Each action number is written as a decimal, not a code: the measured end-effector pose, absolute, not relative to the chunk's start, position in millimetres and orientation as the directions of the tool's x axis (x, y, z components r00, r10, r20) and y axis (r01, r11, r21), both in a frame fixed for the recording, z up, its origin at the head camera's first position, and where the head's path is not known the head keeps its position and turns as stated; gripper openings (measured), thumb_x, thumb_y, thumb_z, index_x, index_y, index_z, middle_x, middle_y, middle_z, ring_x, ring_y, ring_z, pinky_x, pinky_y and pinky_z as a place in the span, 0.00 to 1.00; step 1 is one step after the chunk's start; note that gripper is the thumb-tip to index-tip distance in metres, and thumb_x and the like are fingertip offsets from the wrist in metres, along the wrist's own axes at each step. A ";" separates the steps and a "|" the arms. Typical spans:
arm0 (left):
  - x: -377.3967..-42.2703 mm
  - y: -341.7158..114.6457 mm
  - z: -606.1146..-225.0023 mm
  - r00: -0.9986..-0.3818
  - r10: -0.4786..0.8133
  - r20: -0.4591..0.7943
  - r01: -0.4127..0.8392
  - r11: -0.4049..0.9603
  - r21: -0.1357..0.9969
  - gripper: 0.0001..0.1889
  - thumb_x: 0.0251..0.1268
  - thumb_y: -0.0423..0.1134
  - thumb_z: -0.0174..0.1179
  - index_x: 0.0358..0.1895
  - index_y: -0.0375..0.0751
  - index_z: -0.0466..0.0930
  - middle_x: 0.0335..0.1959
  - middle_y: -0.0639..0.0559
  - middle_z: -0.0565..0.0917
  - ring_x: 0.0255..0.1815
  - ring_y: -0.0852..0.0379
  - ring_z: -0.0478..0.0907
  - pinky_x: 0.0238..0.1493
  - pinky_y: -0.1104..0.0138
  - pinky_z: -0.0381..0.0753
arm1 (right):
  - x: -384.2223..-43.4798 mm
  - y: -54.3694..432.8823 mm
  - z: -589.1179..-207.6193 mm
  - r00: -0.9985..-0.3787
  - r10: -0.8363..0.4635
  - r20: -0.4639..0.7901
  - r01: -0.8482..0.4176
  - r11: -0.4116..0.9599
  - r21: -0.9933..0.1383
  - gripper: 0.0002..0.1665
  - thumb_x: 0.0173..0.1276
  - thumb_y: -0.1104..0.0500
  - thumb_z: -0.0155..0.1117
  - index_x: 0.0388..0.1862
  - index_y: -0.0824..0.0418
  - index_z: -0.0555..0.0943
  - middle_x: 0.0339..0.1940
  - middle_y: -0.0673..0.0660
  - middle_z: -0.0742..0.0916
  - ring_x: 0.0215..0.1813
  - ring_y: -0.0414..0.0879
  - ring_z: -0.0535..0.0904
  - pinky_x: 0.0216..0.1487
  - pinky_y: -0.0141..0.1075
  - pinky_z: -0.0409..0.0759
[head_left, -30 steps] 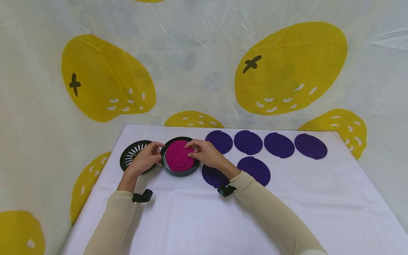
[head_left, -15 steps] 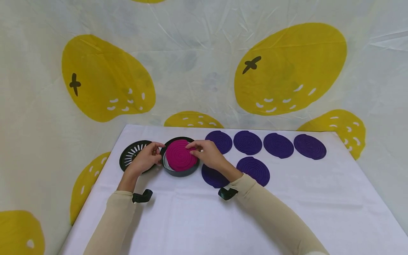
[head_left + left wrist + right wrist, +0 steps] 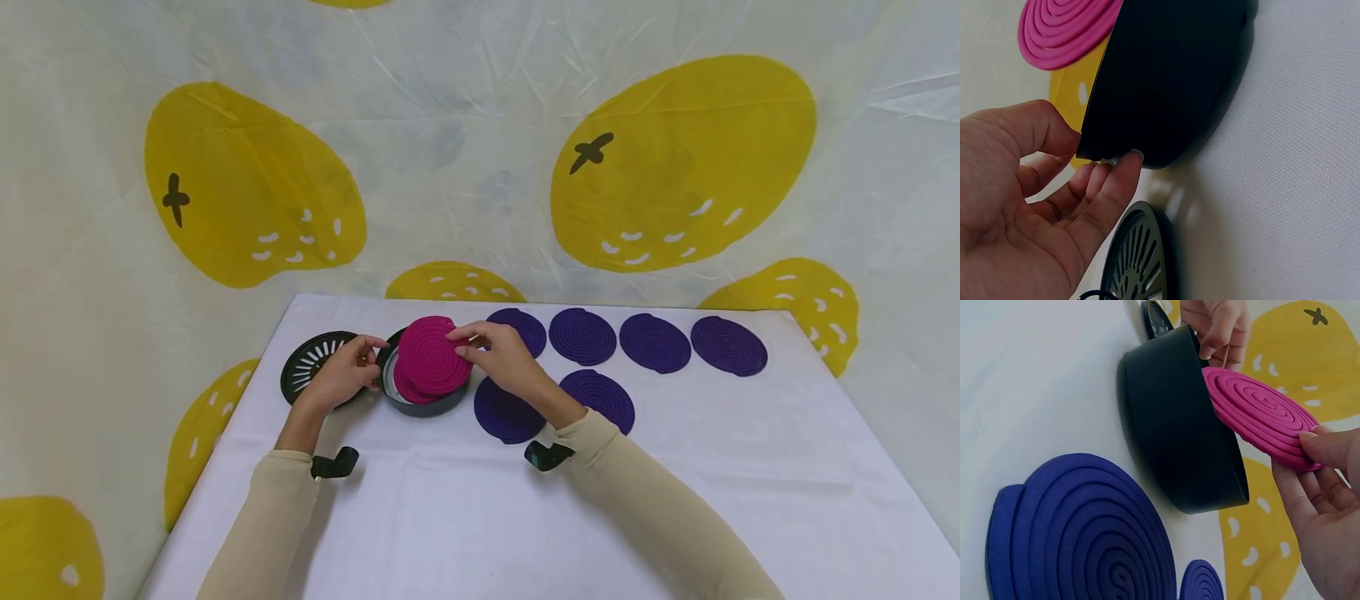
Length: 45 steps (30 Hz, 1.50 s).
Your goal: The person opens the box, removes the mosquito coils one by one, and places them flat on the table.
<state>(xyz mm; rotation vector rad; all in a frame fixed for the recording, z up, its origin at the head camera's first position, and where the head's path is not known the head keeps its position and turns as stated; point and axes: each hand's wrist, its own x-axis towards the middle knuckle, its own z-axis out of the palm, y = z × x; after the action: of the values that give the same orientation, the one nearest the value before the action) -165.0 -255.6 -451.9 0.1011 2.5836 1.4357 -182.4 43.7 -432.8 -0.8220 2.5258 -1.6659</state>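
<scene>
My right hand [image 3: 510,360] pinches the edge of a pink mosquito coil [image 3: 433,354], thumb on top and fingers beneath in the right wrist view. The coil is tilted at the mouth of a round dark metal tin [image 3: 426,410]. Below it, another pink coil [image 3: 409,392] lies inside the tin, mostly covered. On the tin's left side, my left hand [image 3: 1047,187] pinches the rim between thumb and fingers. How many coils lie in the tin is hidden.
A dark slotted lid [image 3: 300,367] lies left of the tin, partly behind the left hand. Several purple mosquito coils [image 3: 583,337] lie flat in two rows on the white cloth to the right; the right arm passes over a near one [image 3: 504,415].
My right hand has lifted the top pink coil and shifted it right and up, exposing a second pink coil underneath. The left hand has stayed at the rim.
</scene>
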 end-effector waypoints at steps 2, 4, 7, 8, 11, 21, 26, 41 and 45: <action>-164.9 -255.6 -452.3 -0.981 0.147 -0.128 -0.031 0.528 0.848 0.23 0.68 0.25 0.54 0.66 0.36 0.71 0.40 0.43 0.69 0.35 0.48 0.79 0.41 0.57 0.87 | -181.3 46.5 -430.8 -0.863 -0.423 0.277 -0.417 0.287 -0.862 0.15 0.67 0.66 0.70 0.52 0.57 0.88 0.49 0.53 0.89 0.44 0.45 0.86 0.41 0.29 0.83; -164.9 -255.5 -452.8 -0.981 0.148 -0.128 -0.032 0.526 0.850 0.23 0.68 0.25 0.54 0.66 0.36 0.71 0.40 0.44 0.69 0.35 0.48 0.78 0.40 0.58 0.87 | -179.7 49.6 -428.8 -0.866 -0.417 0.275 -0.410 0.279 -0.868 0.15 0.68 0.65 0.70 0.52 0.57 0.88 0.49 0.53 0.89 0.44 0.45 0.85 0.41 0.29 0.83; -164.6 -255.2 -453.1 -0.981 0.146 -0.128 -0.033 0.524 0.851 0.23 0.68 0.25 0.54 0.66 0.36 0.71 0.40 0.44 0.69 0.35 0.48 0.78 0.40 0.58 0.87 | -177.4 54.4 -426.3 -0.871 -0.411 0.268 -0.399 0.274 -0.875 0.15 0.69 0.65 0.69 0.53 0.56 0.88 0.50 0.52 0.89 0.44 0.44 0.84 0.41 0.29 0.83; -164.6 -255.1 -453.1 -0.981 0.145 -0.128 -0.033 0.525 0.851 0.23 0.68 0.25 0.53 0.66 0.36 0.71 0.40 0.44 0.69 0.35 0.48 0.78 0.41 0.58 0.87 | -176.8 56.0 -425.5 -0.872 -0.411 0.266 -0.396 0.272 -0.877 0.15 0.69 0.65 0.69 0.53 0.56 0.87 0.50 0.52 0.89 0.44 0.44 0.84 0.41 0.29 0.83; -164.4 -255.1 -452.8 -0.982 0.143 -0.127 -0.032 0.531 0.847 0.23 0.68 0.25 0.53 0.66 0.36 0.72 0.40 0.44 0.69 0.35 0.48 0.79 0.41 0.57 0.87 | -175.3 60.6 -423.5 -0.873 -0.412 0.262 -0.389 0.262 -0.883 0.15 0.69 0.65 0.69 0.53 0.56 0.87 0.50 0.52 0.88 0.42 0.45 0.84 0.39 0.27 0.82; -164.7 -255.3 -453.2 -0.982 0.148 -0.118 -0.020 0.541 0.841 0.23 0.68 0.25 0.53 0.66 0.36 0.72 0.40 0.43 0.70 0.34 0.49 0.81 0.42 0.56 0.86 | -171.5 75.4 -420.3 -0.882 -0.403 0.246 -0.367 0.260 -0.893 0.17 0.67 0.65 0.71 0.53 0.55 0.87 0.53 0.54 0.86 0.48 0.46 0.86 0.42 0.30 0.85; -164.9 -255.5 -454.0 -0.982 0.147 -0.120 -0.022 0.543 0.840 0.22 0.68 0.25 0.53 0.66 0.37 0.72 0.40 0.44 0.69 0.35 0.49 0.81 0.41 0.58 0.86 | -169.7 83.5 -418.7 -0.881 -0.402 0.249 -0.371 0.260 -0.892 0.17 0.66 0.64 0.73 0.53 0.53 0.86 0.55 0.53 0.86 0.47 0.48 0.85 0.43 0.30 0.85; -163.7 -255.2 -452.3 -0.982 0.144 -0.121 -0.024 0.544 0.839 0.22 0.69 0.26 0.53 0.66 0.36 0.72 0.41 0.43 0.69 0.34 0.48 0.80 0.41 0.58 0.86 | -162.6 112.5 -416.9 -0.914 -0.364 0.179 -0.286 0.266 -0.920 0.20 0.65 0.66 0.72 0.56 0.55 0.85 0.55 0.57 0.85 0.25 0.45 0.80 0.29 0.30 0.82; -163.3 -255.4 -451.4 -0.982 0.143 -0.124 -0.026 0.546 0.837 0.22 0.69 0.26 0.53 0.66 0.36 0.72 0.41 0.43 0.69 0.34 0.48 0.80 0.41 0.58 0.86 | -160.8 119.2 -418.1 -0.922 -0.347 0.170 -0.273 0.276 -0.922 0.20 0.65 0.65 0.72 0.57 0.56 0.85 0.56 0.58 0.86 0.33 0.46 0.86 0.34 0.33 0.86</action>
<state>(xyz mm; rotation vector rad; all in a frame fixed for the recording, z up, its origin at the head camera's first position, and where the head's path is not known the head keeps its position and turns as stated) -163.3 -255.4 -451.4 0.0995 2.6031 1.4136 -160.8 119.2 -418.1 -0.5985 2.4563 -1.7534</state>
